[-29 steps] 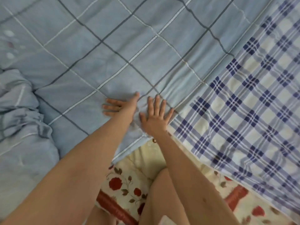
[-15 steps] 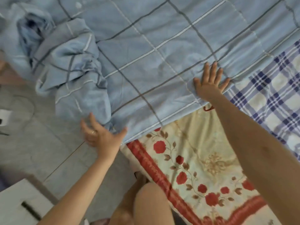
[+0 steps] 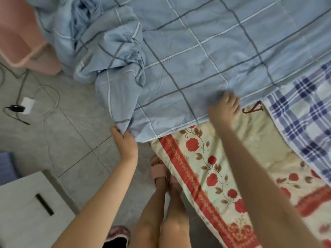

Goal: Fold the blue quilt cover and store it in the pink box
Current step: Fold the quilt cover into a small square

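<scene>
The blue quilt cover [image 3: 206,56], light blue with a grey and white grid, lies spread over the bed, its left part bunched and hanging off the edge. My left hand [image 3: 124,140] grips the hanging lower left corner of the cover. My right hand [image 3: 224,108], blurred, has its fingers curled on the cover's near edge. The pink box [image 3: 23,42] stands on the floor at the upper left, partly covered by the bunched cloth.
A floral red and cream bedsheet [image 3: 211,167] and a blue and white checked cloth [image 3: 308,113] lie on the bed at the right. A white cabinet [image 3: 30,212] stands at the lower left. A power strip with cables [image 3: 25,104] lies on the tiled floor.
My left hand moved from open beside the hanging cloth to gripping its corner. My right hand went from flat on the cover to curled at its edge. The view shifted left.
</scene>
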